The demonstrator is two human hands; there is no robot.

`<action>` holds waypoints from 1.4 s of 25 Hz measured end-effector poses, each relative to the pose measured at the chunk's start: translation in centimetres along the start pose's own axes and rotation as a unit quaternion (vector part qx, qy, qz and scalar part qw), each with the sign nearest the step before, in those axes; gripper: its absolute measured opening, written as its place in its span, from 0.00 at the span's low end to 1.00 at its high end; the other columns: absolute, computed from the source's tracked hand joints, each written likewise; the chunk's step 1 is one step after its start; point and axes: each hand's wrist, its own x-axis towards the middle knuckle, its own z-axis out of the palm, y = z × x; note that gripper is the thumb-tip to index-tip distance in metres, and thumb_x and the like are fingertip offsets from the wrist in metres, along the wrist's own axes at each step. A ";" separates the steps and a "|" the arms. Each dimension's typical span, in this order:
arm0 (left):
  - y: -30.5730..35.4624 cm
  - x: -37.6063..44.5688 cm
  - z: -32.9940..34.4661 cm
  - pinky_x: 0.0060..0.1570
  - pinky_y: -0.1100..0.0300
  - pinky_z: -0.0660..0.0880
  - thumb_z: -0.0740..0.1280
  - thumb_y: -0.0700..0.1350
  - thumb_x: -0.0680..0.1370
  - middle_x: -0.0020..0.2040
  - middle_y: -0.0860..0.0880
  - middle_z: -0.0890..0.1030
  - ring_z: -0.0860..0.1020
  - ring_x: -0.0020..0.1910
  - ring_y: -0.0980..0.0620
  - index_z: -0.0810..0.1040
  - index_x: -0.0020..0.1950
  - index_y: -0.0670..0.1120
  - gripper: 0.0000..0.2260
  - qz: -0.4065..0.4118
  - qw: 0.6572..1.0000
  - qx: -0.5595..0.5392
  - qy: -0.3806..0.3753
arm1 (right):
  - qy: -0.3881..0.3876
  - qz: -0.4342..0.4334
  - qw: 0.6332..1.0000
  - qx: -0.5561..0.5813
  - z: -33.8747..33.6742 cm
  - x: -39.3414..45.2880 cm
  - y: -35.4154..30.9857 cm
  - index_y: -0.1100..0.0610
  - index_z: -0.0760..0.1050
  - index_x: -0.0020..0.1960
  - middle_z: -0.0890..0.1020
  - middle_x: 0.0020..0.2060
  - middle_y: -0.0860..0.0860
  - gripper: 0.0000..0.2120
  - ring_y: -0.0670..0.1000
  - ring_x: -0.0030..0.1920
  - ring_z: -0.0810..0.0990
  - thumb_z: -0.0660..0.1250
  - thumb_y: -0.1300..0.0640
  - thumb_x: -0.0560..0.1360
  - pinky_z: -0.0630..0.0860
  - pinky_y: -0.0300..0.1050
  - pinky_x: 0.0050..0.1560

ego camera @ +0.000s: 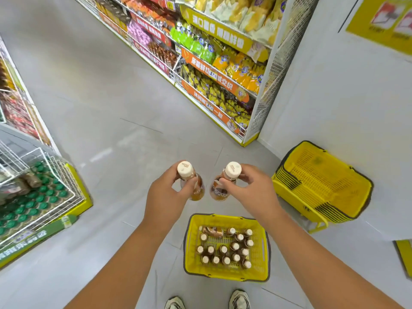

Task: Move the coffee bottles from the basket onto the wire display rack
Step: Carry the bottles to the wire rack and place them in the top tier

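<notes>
Slippage is your main risk: your left hand [166, 195] and right hand [249, 188] each pinch one coffee bottle [193, 182] only around the neck, above the basket [226, 275] of remaining bottles. Swing left over open floor [111, 134] toward the wire display rack [51, 186], clearing its raised wire rim.

Wire rack [33, 188] cut off at left edge; bottle labels unreadable.
</notes>
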 end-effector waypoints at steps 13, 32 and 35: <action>18.7 -4.4 -13.8 0.54 0.62 0.75 0.72 0.47 0.79 0.55 0.65 0.80 0.78 0.53 0.67 0.73 0.64 0.61 0.17 0.081 0.991 -0.009 0.101 | -0.074 -0.115 0.990 0.028 -7.5 -2.1 -22.6 0.46 0.86 0.51 0.87 0.46 0.43 0.11 0.43 0.49 0.85 0.80 0.48 0.70 0.82 0.44 0.52; 19.7 -11.4 -34.0 0.41 0.68 0.75 0.75 0.48 0.76 0.53 0.61 0.83 0.82 0.44 0.65 0.79 0.61 0.58 0.14 -0.001 0.952 -0.021 0.306 | -0.233 -0.229 0.944 0.052 5.4 -2.7 -40.0 0.45 0.86 0.51 0.87 0.45 0.42 0.08 0.42 0.48 0.84 0.78 0.52 0.72 0.76 0.37 0.46; 17.7 -13.3 -39.7 0.41 0.66 0.75 0.76 0.48 0.75 0.52 0.62 0.83 0.81 0.43 0.68 0.80 0.55 0.60 0.12 -0.009 0.947 -0.023 0.321 | -0.255 -0.240 0.934 0.067 11.1 -4.2 -43.6 0.43 0.86 0.49 0.87 0.44 0.41 0.07 0.37 0.45 0.83 0.78 0.53 0.73 0.74 0.30 0.42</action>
